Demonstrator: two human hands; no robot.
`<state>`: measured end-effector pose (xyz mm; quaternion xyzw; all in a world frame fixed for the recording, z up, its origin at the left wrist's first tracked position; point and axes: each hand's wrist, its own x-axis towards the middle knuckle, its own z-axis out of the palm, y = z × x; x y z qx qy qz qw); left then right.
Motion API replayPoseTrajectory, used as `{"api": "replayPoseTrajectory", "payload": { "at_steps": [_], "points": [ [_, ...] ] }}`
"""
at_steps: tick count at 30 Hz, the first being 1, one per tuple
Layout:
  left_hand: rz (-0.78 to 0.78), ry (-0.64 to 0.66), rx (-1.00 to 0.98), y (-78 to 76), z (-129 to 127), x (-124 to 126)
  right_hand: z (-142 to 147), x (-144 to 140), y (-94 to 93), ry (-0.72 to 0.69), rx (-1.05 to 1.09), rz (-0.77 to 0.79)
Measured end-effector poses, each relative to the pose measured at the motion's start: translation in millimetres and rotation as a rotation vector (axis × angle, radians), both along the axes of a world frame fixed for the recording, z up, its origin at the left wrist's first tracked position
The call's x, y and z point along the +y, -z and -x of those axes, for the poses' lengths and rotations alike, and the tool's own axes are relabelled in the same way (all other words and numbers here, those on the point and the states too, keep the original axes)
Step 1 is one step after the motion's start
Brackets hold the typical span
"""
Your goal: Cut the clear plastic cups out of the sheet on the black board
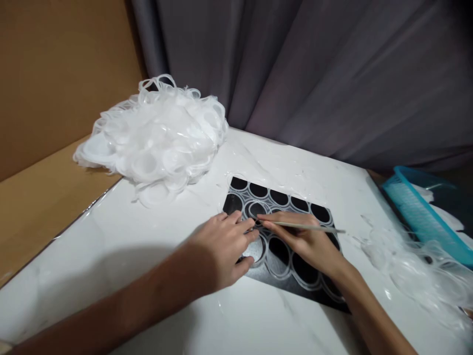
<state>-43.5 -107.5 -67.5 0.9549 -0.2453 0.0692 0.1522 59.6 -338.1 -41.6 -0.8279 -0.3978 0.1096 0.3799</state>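
"What fills the place?"

"A white table (254,315), with a heap of translucent rings (158,133) at its far left. Right of that heap and nearer lies a black sheet patterned with pale-rimmed circles (278,254); its long axis runs left to right, slanting nearer at the right end."

"And the hands?"

"Both are at the sheet. The left hand (232,241) lies palm down over its left part, fingers loosely spread, with nothing visible in its grasp. The right hand (314,241) comes in from the near right, fingers pinched around a slim pale stick-like tool (306,226)."

"How does that tool lie?"

"Almost straight left to right: its working end points left, its tail sticks out right past the fingers (whether the tip is bladed, I can't make out)."

"So which relation matters most?"

"Tip to fingertips, I'd judge. The working end sits just right of the left fingertips, at the near edge of one dark circle (257,209). The left hand is nearer that tip than the tool's tail is."
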Motion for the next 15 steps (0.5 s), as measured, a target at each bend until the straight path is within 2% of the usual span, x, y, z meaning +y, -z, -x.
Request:
{"api": "replayPoseTrajectory", "payload": {
  "at_steps": [2,4,6,10,13,15],
  "points": [
    [-0.048,-0.002,-0.033,0.0,3.3,-6.4,-1.1,0.6,-6.5,0.126,0.118,-0.033],
    [-0.111,-0.051,-0.131,3.4,9.6,-17.8,-2.7,5.7,-11.1,0.271,0.147,-0.065],
    [-0.157,-0.131,-0.222,8.6,17.2,-31.2,-3.7,16.7,-12.8,0.327,0.14,-0.087],
    [-0.232,-0.181,-0.278,14.4,28.2,-48.5,-2.3,45.3,-5.3,0.15,0.182,-0.108],
    [-0.174,-0.229,-0.311,14.5,30.3,-50.1,-1.9,55.2,7.7,0.067,0.239,-0.106],
    [-0.127,-0.328,-0.326,15.5,30.3,-50.0,-3.0,54.5,16.7,0.062,0.261,-0.113]
  ]
}}
